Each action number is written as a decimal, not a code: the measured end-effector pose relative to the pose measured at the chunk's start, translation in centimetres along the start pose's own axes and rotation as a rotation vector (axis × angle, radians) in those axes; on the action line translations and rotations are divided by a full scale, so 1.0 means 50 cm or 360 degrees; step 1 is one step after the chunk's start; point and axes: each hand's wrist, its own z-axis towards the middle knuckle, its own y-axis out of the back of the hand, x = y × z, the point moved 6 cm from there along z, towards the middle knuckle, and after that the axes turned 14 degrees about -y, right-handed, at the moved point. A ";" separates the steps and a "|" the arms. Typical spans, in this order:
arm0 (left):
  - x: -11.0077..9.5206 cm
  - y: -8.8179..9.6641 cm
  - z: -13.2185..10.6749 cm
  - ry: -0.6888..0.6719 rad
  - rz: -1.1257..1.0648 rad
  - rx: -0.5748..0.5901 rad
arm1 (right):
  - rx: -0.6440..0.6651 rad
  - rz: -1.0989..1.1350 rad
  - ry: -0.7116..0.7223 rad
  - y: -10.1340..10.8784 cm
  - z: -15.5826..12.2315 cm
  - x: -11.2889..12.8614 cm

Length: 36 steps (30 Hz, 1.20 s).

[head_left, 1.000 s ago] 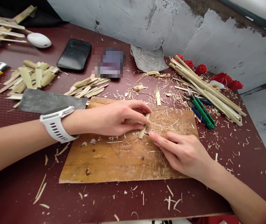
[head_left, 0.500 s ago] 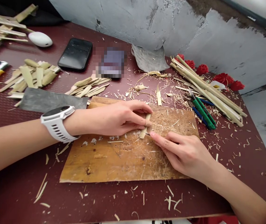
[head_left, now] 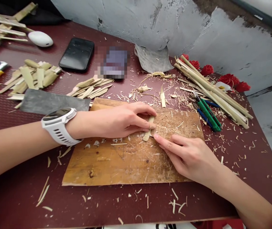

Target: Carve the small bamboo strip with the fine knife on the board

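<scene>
A short, pale green-yellow strip of bamboo-like material [head_left: 147, 136] lies on a scratched wooden board [head_left: 107, 165]. My left hand [head_left: 131, 120], with a white watch on its wrist, pins the strip down between thumb and fingers near its middle. From the right, my right hand [head_left: 183, 152] pinches a thin blade [head_left: 151, 136]. Only the blade's dark tip shows, touching or very near the strip's lower end; its handle is hidden in the closed fingers. Fine shavings are scattered over the board around both hands.
Cut strips [head_left: 91, 88] and a grey sheet piece [head_left: 54, 102] lie behind my left arm. A green cutter [head_left: 209, 114] and long stalks [head_left: 213, 90] are at the right, by red flowers [head_left: 229, 81]. A black phone-like device [head_left: 77, 54] sits at the back.
Almost nothing differs. Both hands, the strip and the blade keep nearly the same place; the whole view has shifted very slightly.
</scene>
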 end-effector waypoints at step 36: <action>-0.004 0.005 0.006 0.0005 0.0016 0.0045 | 0.0007 -0.0032 0.0023 0.010 0.003 -0.001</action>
